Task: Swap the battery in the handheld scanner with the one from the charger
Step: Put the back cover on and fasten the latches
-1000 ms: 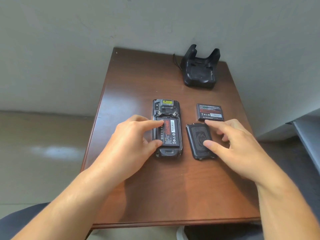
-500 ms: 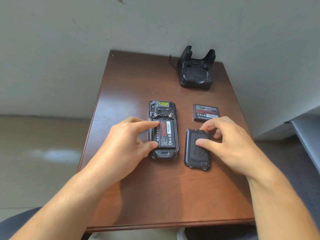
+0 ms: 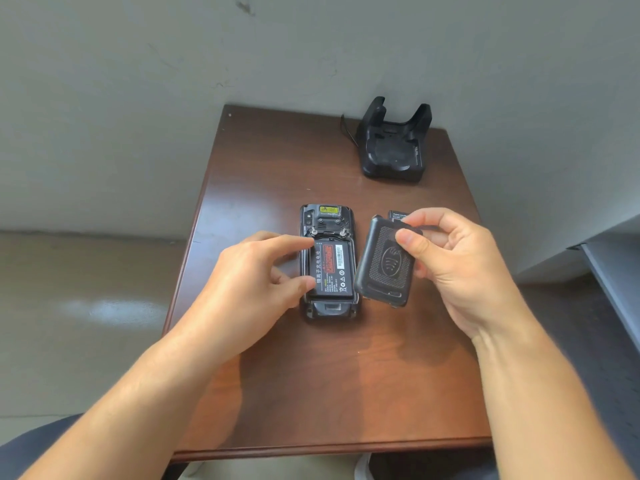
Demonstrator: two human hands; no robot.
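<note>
Back cover [image 3: 382, 268] in right hand [image 3: 460, 268], beside scanner [image 3: 329, 263].

My small table in a bare corner

The brown wooden table [image 3: 311, 393] I sit at stands against a scuffed grey wall [image 3: 138, 98]; the floor [image 3: 69, 323] to my left shines with a pale glare.

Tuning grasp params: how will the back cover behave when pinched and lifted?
The back cover looks like a thin moulded shell, so probably light and stiff, with slight flex. The right hand holds it tilted by its top edge with fingertips alone, which suggests little weight. Its textured centre patch should grip well; the smooth rim may be slicker. Flat, so unlikely to roll.
</note>
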